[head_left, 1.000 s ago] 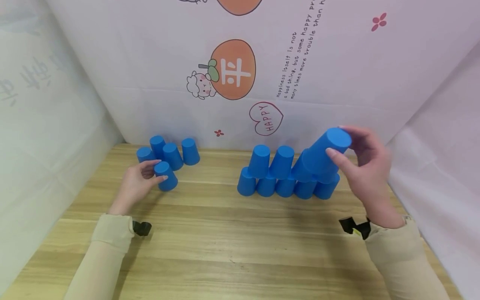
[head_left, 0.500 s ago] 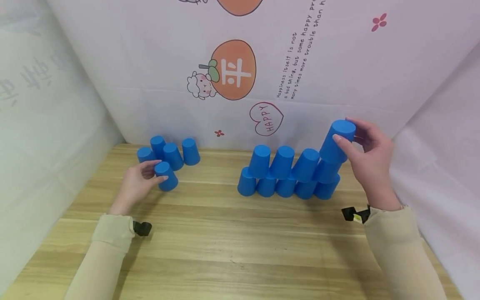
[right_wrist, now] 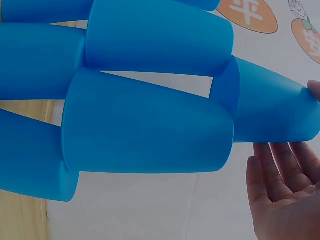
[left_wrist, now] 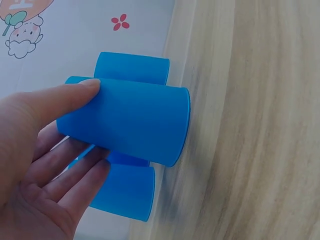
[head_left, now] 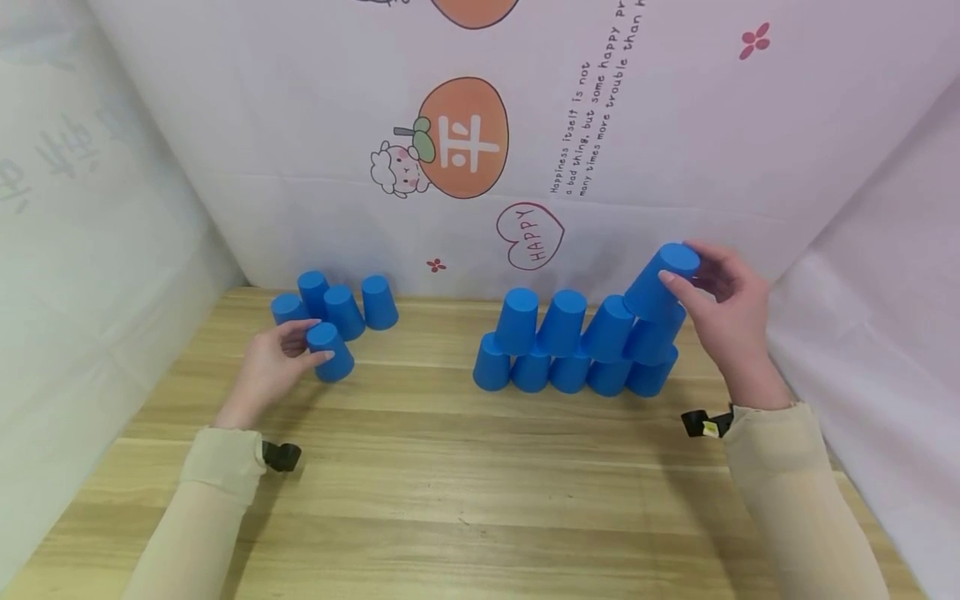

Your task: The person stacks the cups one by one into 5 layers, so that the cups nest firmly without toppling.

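Upside-down blue cups form a two-tier row at the right of the table, a bottom row of several with a second row point(head_left: 564, 323) on top. My right hand point(head_left: 731, 308) pinches another blue cup point(head_left: 660, 282) by its upper part. That cup sits over the gap between the two rightmost second-row cups, its rim touching them in the right wrist view. On the left, my left hand point(head_left: 277, 362) holds a blue cup point(head_left: 330, 354) between thumb and fingers, at the table surface. Behind it stand several more upside-down blue cups point(head_left: 343, 312).
A printed white cloth point(head_left: 337, 208) rises as a backdrop right behind the cups, and white cloth walls point(head_left: 885, 333) stand on both sides. The wooden table point(head_left: 450, 483) stretches in front. A small black device point(head_left: 283, 456) is strapped at each wrist.
My right hand has moved the cup from in front of the second row up over the right end, then slightly left and down onto it. The left hand has stayed still.
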{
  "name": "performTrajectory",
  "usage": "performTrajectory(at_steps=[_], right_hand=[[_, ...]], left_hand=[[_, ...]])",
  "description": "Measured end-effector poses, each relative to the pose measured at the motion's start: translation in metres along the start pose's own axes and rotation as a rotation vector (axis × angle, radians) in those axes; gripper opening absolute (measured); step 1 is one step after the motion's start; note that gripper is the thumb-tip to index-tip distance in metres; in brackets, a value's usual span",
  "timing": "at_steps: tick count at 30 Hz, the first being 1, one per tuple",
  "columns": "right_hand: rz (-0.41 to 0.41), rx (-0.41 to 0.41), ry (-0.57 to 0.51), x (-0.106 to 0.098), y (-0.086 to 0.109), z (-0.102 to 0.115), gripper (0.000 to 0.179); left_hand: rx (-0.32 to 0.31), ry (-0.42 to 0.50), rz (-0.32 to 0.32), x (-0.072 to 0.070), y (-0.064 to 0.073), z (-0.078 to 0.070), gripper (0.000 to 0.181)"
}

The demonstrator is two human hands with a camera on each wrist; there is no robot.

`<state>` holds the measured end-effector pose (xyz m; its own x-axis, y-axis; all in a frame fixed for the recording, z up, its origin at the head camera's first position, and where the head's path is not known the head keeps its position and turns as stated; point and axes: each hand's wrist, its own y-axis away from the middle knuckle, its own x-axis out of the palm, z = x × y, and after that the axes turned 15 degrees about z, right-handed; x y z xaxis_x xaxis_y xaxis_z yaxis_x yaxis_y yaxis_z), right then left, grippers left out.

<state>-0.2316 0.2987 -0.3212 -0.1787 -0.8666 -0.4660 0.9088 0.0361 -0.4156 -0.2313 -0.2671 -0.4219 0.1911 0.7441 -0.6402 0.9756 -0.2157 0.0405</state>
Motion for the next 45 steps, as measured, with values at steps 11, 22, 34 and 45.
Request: performTrajectory(at_steps=[11,22,34,45], right_hand=[[0.017,0.027,0.02,0.001,0.001,0.003,0.049],[0.03,0.033,0.02,0.001,0.003,0.004,0.05],[0.048,0.062,0.022,0.003,0.003,-0.002,0.051],[0.067,0.083,0.03,0.005,0.002,-0.007,0.052]], left_hand=[[0.103,0.008,-0.068,0.006,0.005,-0.035,0.066],[0.398,0.167,-0.161,0.03,0.0,-0.116,0.057],[0.632,0.229,-0.102,0.075,-0.025,-0.184,0.059],[0.659,0.244,-0.04,0.095,-0.062,-0.229,0.058]])
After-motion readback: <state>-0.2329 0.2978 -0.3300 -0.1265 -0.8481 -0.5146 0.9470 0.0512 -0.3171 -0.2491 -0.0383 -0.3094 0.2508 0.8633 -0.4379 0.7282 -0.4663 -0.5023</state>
